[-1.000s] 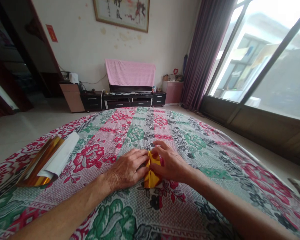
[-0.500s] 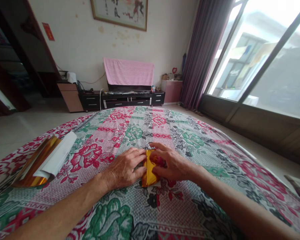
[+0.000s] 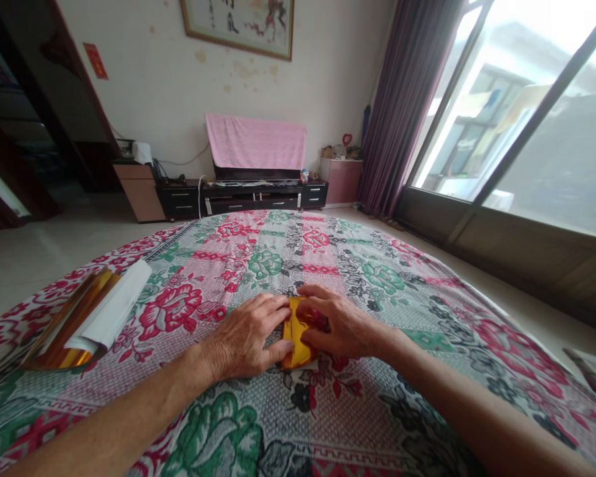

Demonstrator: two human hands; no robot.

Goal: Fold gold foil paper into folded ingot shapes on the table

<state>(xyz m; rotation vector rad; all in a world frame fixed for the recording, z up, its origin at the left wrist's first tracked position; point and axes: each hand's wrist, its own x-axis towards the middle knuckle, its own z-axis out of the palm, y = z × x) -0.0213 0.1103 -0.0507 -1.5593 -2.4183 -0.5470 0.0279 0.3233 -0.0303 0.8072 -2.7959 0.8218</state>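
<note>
Left hand (image 3: 251, 334): palm down, thumb parted from the fingers in a moderate gap; fingertips and thumb tip are laid on the left side of the gold foil piece (image 3: 300, 356); no pinch is seen.

Right hand (image 3: 342, 326): arched over the right side of the same piece, thumb and forefinger held apart, both tips set on the foil; whether anything is enclosed beneath the palm cannot be told.

Gold foil piece: small, shiny, creased lengthwise near its left side; placed between the hands, well in from the far edge of the table; partly hidden by the fingers.

Tablecloth (image 3: 218, 417): red, green and grey floral pattern; spread over the table and carried to its curved far edge.

Gold sheets (image 3: 72, 318): curled, laid near the left edge of the table, well apart from the left hand.

White paper (image 3: 112, 311): rolled or folded, rested partly on the gold sheets, on the side nearer the hands
</note>
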